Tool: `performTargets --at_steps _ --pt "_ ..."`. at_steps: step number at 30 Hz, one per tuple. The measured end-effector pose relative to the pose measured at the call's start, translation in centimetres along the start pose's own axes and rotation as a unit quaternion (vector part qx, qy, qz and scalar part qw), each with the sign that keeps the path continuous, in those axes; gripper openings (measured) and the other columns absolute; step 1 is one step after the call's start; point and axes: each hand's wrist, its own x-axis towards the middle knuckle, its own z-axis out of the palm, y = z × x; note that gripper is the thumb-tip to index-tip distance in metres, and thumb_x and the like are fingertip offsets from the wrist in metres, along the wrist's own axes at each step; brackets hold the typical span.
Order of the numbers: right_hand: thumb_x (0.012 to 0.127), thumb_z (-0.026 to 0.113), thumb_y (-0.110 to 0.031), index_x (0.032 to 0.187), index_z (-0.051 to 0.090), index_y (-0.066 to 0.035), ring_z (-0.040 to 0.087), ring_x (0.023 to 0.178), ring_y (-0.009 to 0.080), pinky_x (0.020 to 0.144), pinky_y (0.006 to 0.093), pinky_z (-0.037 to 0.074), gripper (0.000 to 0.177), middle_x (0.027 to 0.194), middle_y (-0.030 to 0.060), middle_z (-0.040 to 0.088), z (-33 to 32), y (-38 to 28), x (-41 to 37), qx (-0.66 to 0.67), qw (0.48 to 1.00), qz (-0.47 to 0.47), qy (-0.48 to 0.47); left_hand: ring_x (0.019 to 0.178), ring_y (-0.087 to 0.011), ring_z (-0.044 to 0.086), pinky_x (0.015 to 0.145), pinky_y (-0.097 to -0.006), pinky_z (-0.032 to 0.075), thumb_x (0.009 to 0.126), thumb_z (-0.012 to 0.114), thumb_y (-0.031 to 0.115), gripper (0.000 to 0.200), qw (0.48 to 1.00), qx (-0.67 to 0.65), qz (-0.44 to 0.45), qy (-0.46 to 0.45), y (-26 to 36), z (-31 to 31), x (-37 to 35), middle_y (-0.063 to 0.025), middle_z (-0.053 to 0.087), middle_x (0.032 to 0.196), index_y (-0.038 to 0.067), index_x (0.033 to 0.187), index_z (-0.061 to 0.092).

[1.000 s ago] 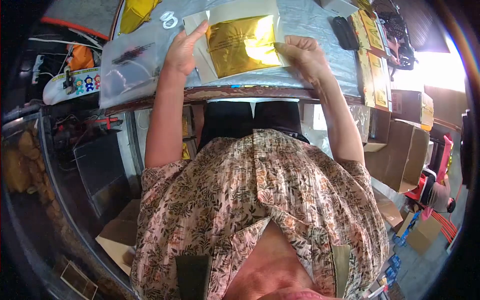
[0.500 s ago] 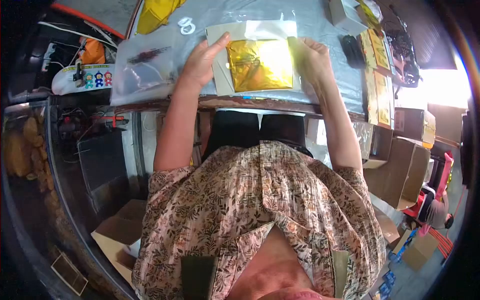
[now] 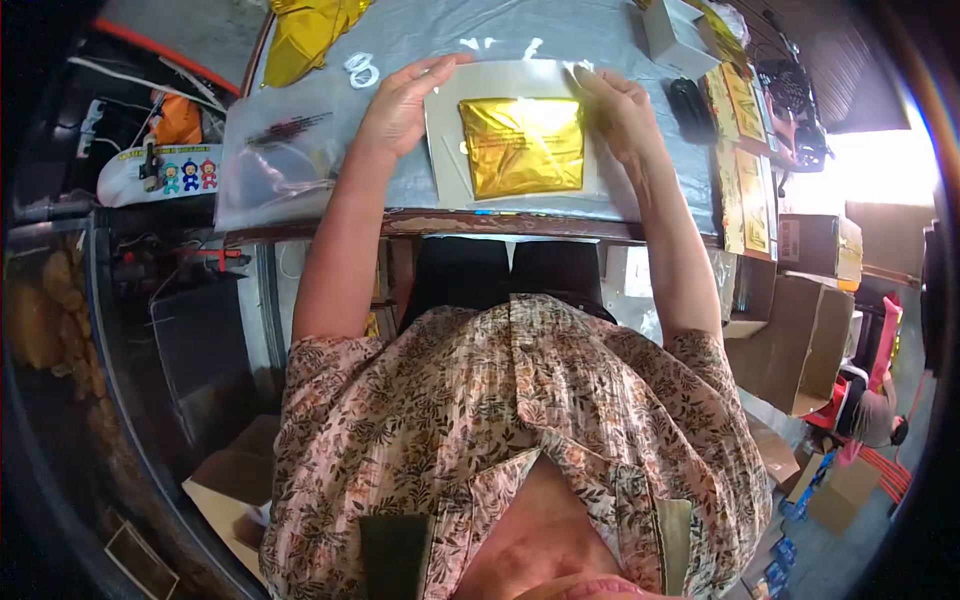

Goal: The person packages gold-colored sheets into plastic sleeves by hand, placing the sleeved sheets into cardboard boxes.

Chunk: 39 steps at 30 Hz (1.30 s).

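Between my hands is a flat white card (image 3: 446,170), apparently covered in clear plastic. A shiny gold foil packet (image 3: 524,150) with small print lies on it or inside the plastic. My left hand (image 3: 405,108) is closed on the upper left corner, thumb along the top edge. On the opposite side, my right hand (image 3: 622,112) pinches the upper right corner, its fingertips partly hidden. A stack of clear plastic bags (image 3: 275,165) lies left of my left hand, and a white ring-shaped item (image 3: 361,70) rests just beyond it.
The table (image 3: 570,30) has a plastic cover. Gold foil (image 3: 310,40) lies at its far left; a white box (image 3: 682,40), a black object (image 3: 688,105) and yellow boxes (image 3: 745,205) line the right. Cardboard boxes (image 3: 795,345) stand right of me. Another person (image 3: 875,410) is at far right.
The foil packet and white card have tilted and shifted slightly toward me. My right hand has moved up along the edge to the top corner; my left hand keeps its hold.
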Motion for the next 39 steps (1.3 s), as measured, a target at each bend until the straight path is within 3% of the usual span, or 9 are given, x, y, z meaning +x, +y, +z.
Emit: performTargets --at_steps 8,11,13,15,24,33,36,37,39 --pt "0.092 0.077 -0.014 0.103 0.077 -0.004 0.065 0.083 0.0087 0.078 0.0226 0.052 0.015 0.092 -0.0001 0.074 -2.9 -1.3 3.4 -0.22 0.973 -0.057 -0.034 0.105 -0.0143 0.066 0.094 -0.0281 0.051 0.098 0.07 0.023 0.03 0.983 0.176 -0.049 -0.007 0.0 -1.8 2.5 -0.005 0.07 0.119 0.003 0.12 0.073" --pt "0.091 0.077 -0.013 0.099 0.078 -0.004 0.065 0.083 0.0105 0.08 0.0252 0.052 0.012 0.092 0.0 0.075 -3.6 -1.6 3.9 -0.324 0.94 -0.092 -0.062 0.102 -0.0132 0.065 0.09 -0.026 0.05 0.096 0.071 0.023 0.026 0.936 0.348 0.007 -0.044 0.5 -3.1 3.7 -0.0019 0.07 0.117 0.006 0.116 0.076" --pt "0.091 0.076 -0.011 0.098 0.078 -0.004 0.066 0.085 0.0122 0.082 0.0273 0.053 0.01 0.093 0.001 0.075 -4.2 -1.1 4.0 -0.366 0.921 -0.111 -0.071 0.095 -0.0128 0.064 0.085 -0.0267 0.05 0.097 0.07 0.019 0.025 0.808 0.559 0.156 -0.099 0.7 -3.8 4.3 -0.0001 0.068 0.106 0.01 0.119 0.077" --pt "0.092 0.076 -0.019 0.099 0.078 -0.007 0.064 0.102 0.0158 0.094 0.0319 0.048 0.014 0.101 0.001 0.074 -4.5 -0.9 4.0 -0.48 0.822 -0.288 -0.102 0.093 -0.0133 0.063 0.082 -0.0272 0.05 0.098 0.068 0.016 0.024 0.789 0.576 0.178 -0.116 0.5 -4.1 4.4 -0.0009 0.066 0.102 0.012 0.12 0.076" --pt "0.089 0.07 -0.017 0.121 0.073 -0.017 0.06 0.116 0.0218 0.102 0.0413 0.04 0.032 0.121 0.0009 0.068 -5.0 -1.3 1.7 -0.706 0.577 -0.395 -0.112 0.092 -0.0221 0.062 0.083 -0.0348 0.054 0.085 0.062 0.003 0.045 0.616 0.697 0.332 -0.156 1.0 -2.8 2.2 -0.0048 0.062 0.097 0.016 0.126 0.073" --pt "0.093 0.065 -0.023 0.145 0.055 -0.008 0.041 0.145 0.0272 0.122 0.0487 0.028 0.055 0.148 0.0098 0.053 -2.2 -2.2 -1.7 -0.828 0.451 -0.307 -0.128 0.104 -0.0229 0.06 0.093 -0.0355 0.052 0.083 0.058 0.005 0.053 0.491 0.778 0.358 -0.159 0.9 -2.5 0.8 -0.0036 0.062 0.113 0.012 0.135 0.064" --pt "0.096 0.064 -0.026 0.149 0.047 -0.001 0.032 0.152 0.0293 0.126 0.0486 0.021 0.061 0.157 0.0142 0.044 0.4 -0.8 -1.4 -0.85 0.458 -0.249 -0.076 0.107 -0.0237 0.061 0.094 -0.0359 0.052 0.083 0.058 0.004 0.057 0.474 0.787 0.361 -0.158 0.9 -2.4 0.4 -0.0047 0.062 0.116 0.014 0.139 0.061" --pt "0.102 0.056 -0.036 0.152 0.042 -0.002 0.028 0.153 0.0302 0.127 0.047 0.019 0.061 0.161 0.0173 0.037 2.8 0.2 -1.7 -0.787 0.559 -0.258 -0.045 0.109 -0.0247 0.061 0.095 -0.0364 0.052 0.082 0.058 0.004 0.061 0.474 0.789 0.355 -0.16 0.8 -2.5 0.4 -0.006 0.062 0.116 0.016 0.143 0.059" --pt "0.107 0.042 -0.049 0.151 0.043 -0.001 0.033 0.151 0.0311 0.126 0.0478 0.021 0.065 0.159 0.0199 0.038 7.5 1.0 -2.6 -0.754 0.607 -0.248 -0.048 0.11 -0.0232 0.061 0.094 -0.037 0.051 0.084 0.058 0.004 0.056 0.47 0.793 0.355 -0.156 0.3 -2.6 0.2 -0.0044 0.062 0.119 0.014 0.139 0.06"
